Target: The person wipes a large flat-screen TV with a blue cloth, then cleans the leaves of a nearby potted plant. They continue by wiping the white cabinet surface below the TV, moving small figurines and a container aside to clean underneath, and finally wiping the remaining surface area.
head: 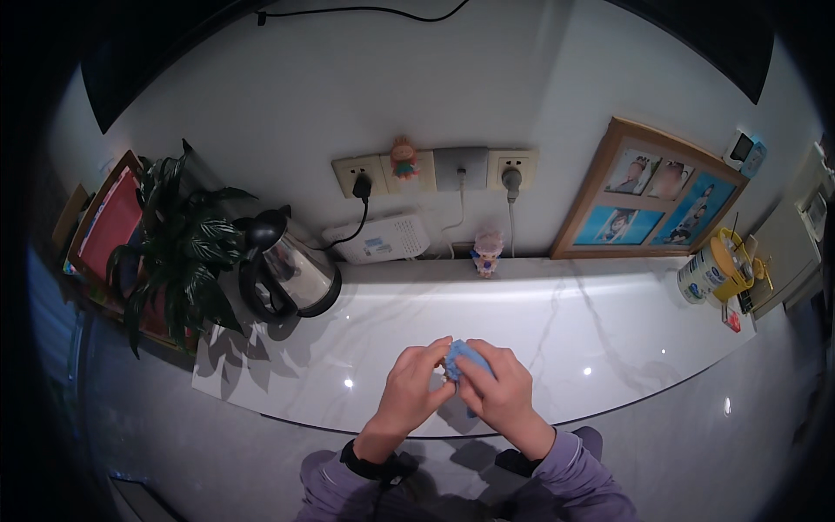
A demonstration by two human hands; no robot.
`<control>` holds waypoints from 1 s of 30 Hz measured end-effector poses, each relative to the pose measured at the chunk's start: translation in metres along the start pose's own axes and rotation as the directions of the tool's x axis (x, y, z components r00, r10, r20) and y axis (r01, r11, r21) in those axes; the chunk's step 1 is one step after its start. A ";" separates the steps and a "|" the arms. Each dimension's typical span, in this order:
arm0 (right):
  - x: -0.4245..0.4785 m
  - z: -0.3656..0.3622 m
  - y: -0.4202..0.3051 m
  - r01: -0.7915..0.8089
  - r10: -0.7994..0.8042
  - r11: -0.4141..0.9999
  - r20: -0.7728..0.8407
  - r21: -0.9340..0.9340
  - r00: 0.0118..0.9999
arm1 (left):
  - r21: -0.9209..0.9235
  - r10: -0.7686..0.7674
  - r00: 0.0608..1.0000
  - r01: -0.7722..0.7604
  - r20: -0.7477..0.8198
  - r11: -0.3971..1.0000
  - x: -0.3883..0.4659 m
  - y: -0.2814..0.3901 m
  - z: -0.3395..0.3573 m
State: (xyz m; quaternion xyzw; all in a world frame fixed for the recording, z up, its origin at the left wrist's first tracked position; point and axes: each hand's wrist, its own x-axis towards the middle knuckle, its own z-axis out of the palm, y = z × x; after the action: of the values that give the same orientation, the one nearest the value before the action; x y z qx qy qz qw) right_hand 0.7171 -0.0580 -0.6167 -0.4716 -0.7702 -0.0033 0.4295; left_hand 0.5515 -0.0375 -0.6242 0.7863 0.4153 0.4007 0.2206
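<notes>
Over the front part of a white marble-patterned counter [496,313], my two hands meet around a small object. My right hand [499,382] presses a blue cloth [471,365] against it, and a corner of the cloth hangs below the fingers. Thumb and fingers of my left hand [415,382] grip the object [445,373] from the other side. Little of it shows between the fingers and the cloth, so its kind cannot be told. A toy figurine [486,254] stands at the counter's back edge, beyond both hands.
An electric kettle [293,274] and a leafy potted plant [189,254] stand left. A white router [378,240] leans below the wall sockets [434,171], with cords plugged in. At the right are a photo frame [587,189], a can [704,271] and a yellow basket [740,261].
</notes>
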 end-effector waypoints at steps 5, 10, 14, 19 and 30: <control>0.011 0.001 0.017 -0.256 0.244 0.868 0.084 0.424 0.966 | 0.035 0.183 0.978 -0.180 -0.103 0.983 -0.008 -0.006 0.005; -0.001 0.007 0.013 -0.370 0.352 0.735 0.147 0.568 0.924 | -0.151 0.114 0.980 -0.139 -0.164 0.979 -0.009 -0.009 0.004; -0.001 0.008 0.005 -0.239 0.249 0.892 0.025 0.383 0.968 | -0.512 -0.196 0.977 0.127 -0.083 0.849 -0.009 -0.006 0.009; -0.003 0.006 0.009 0.050 -0.053 0.998 0.074 0.038 0.996 | -0.776 -0.402 0.915 0.271 0.025 0.570 -0.002 -0.017 0.004; 0.009 0.013 -0.002 -0.102 0.118 0.951 -0.037 0.291 0.992 | -0.834 -0.367 0.901 0.378 0.232 0.401 -0.001 -0.016 0.000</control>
State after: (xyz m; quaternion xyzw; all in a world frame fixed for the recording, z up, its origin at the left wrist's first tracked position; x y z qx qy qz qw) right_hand 0.7052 -0.0479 -0.6181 -0.4458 -0.7231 0.1201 0.5137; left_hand 0.5437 -0.0297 -0.6359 0.4578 0.3210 0.4894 0.6692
